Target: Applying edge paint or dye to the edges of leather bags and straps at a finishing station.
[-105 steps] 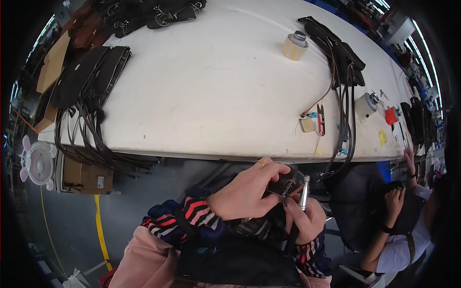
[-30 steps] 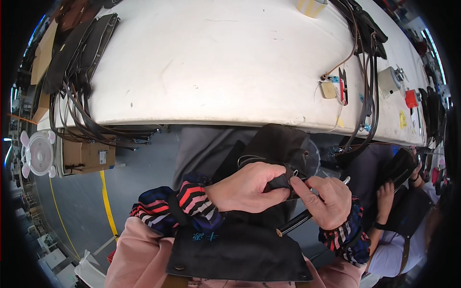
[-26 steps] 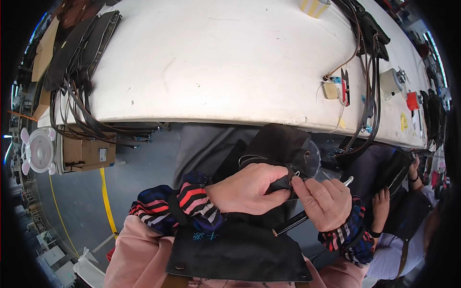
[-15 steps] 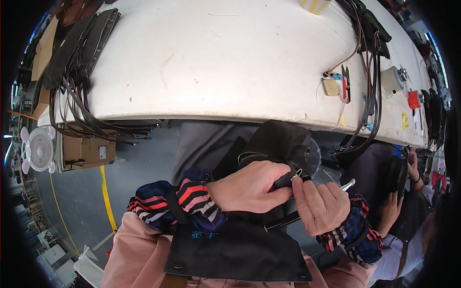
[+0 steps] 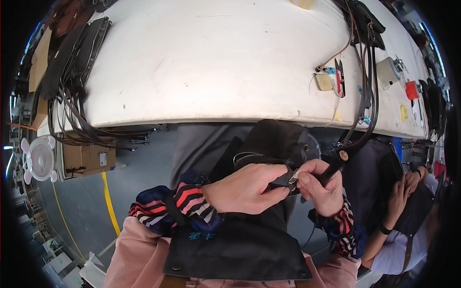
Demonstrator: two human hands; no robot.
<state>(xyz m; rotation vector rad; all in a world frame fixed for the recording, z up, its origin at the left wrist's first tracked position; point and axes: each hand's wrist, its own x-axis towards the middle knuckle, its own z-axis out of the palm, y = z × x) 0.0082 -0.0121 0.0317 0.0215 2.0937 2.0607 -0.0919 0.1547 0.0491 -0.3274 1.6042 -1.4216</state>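
A black bag (image 5: 269, 139) with a zipper lies on my lap, below the table's front edge. My left hand (image 5: 249, 188) is closed round a dark edge of it. Close to those fingertips, my right hand (image 5: 322, 188) pinches a small silver metal fitting (image 5: 293, 178) at the bag's edge. The fitting's exact kind is too small to tell. My right hand also holds a black rod-shaped tool (image 5: 332, 169), whose round brass-coloured end points up and to the right. Its other end is hidden, so I cannot tell its kind.
On the white table (image 5: 206, 67) lie black bags (image 5: 79, 53) with hanging straps at left, more straps (image 5: 370, 86) at right, red-handled snips (image 5: 340, 79) and a beige block (image 5: 323, 82). A co-worker's hands (image 5: 401, 192) are at right. A carton (image 5: 89, 153) and fan (image 5: 39, 158) stand left.
The black tool in my right hand has swung, its far end now pointing up. My right hand has shifted slightly up and left, staying at the fitting. My left hand keeps its grip.
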